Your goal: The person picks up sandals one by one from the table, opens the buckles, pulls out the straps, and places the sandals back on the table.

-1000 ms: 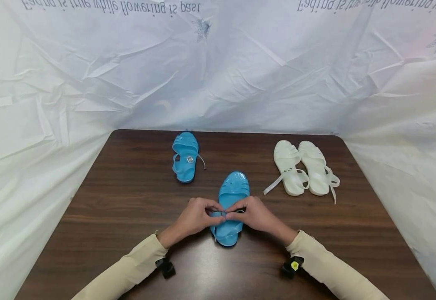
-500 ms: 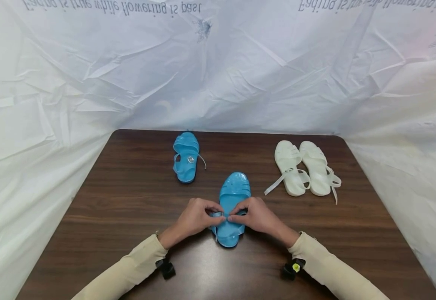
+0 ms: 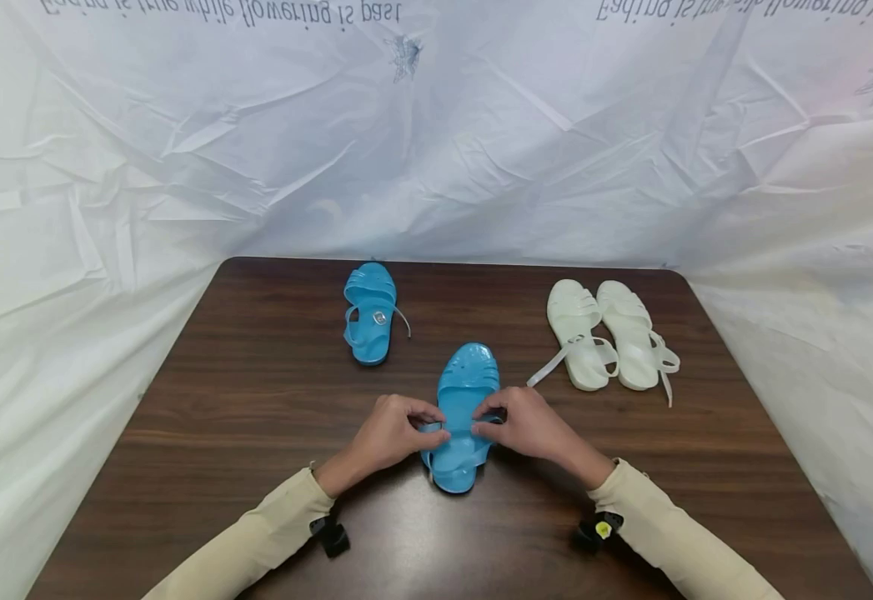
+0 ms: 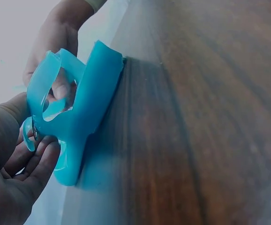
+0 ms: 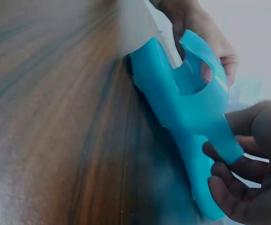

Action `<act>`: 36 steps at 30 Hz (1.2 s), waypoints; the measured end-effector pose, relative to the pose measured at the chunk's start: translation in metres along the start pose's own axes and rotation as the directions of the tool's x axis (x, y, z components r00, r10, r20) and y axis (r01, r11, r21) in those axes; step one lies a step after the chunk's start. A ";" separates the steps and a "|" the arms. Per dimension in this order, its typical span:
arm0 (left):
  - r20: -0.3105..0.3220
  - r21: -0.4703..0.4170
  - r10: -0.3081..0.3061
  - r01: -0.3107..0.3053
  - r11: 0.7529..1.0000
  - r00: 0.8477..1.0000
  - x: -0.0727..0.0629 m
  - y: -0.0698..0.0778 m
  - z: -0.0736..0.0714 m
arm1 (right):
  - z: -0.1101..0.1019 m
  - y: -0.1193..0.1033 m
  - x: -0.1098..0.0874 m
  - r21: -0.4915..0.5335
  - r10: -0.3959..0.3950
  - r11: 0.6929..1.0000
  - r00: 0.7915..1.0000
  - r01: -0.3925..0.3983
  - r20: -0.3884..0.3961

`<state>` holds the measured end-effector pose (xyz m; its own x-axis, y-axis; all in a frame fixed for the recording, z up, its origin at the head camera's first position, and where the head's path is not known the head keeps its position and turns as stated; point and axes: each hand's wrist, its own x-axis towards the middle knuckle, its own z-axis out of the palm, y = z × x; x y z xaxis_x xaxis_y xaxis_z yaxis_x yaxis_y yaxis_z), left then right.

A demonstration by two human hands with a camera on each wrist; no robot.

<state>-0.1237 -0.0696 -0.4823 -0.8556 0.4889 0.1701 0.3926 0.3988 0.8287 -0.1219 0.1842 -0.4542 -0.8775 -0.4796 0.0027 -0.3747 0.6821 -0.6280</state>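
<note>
A glossy blue jelly-plastic sandal (image 3: 469,377) lies sole-down near the middle of the dark brown wood-grain tabletop (image 3: 256,417), toe away from the person, between the two hands; the left hand (image 3: 391,432), thumb and fingers slightly parted, pinches its side strap near a small metal buckle (image 4: 35,130); the right hand (image 3: 524,421), loosely bent, holds the opposite blue strap (image 5: 223,139) between thumb and fingers; a matching blue sandal (image 3: 370,287) and two white plastic sandals (image 3: 573,310) lie farther back.
</note>
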 end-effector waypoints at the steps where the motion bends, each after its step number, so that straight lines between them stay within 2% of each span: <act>1: 0.000 -0.002 -0.002 0.002 1.000 1.000 0.000 0.000 0.000 | -0.001 0.000 0.001 0.016 -0.006 1.000 1.000 0.006 0.002; 6: 0.001 0.006 0.002 -0.002 1.000 1.000 -0.001 0.000 -0.001 | 0.000 -0.005 0.004 0.096 -0.037 0.995 0.999 0.038 -0.011; 12: 0.010 -0.002 0.004 -0.004 1.000 1.000 0.000 0.001 -0.001 | 0.008 -0.012 0.010 0.163 -0.017 0.987 1.000 0.015 0.015; 20: 0.000 -0.002 0.005 -0.005 1.000 1.000 0.000 -0.001 0.000 | 0.021 -0.004 0.009 0.225 -0.025 0.974 1.000 0.022 0.010; 23: -0.007 0.000 0.008 -0.008 1.000 1.000 0.000 -0.002 0.001 | 0.023 -0.004 0.008 0.201 -0.033 0.979 0.999 0.036 -0.017; 27: -0.009 0.000 0.005 -0.005 1.000 1.000 -0.001 -0.002 0.001 | 0.022 -0.008 0.007 0.120 -0.038 0.992 0.999 0.042 -0.037; 31: -0.011 -0.002 0.003 -0.003 1.000 1.000 -0.001 -0.004 0.001 | 0.018 -0.010 0.005 0.037 -0.008 0.999 0.999 0.009 -0.031; 36: -0.015 -0.027 0.004 -0.004 1.000 1.000 -0.002 -0.005 0.001 | 0.013 -0.005 0.000 -0.005 0.013 1.000 0.999 -0.013 -0.030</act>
<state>-0.1235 -0.0720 -0.4869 -0.8591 0.4786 0.1814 0.3872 0.3759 0.8419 -0.1163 0.1735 -0.4613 -0.8909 -0.4538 0.0183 -0.3648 0.6909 -0.6241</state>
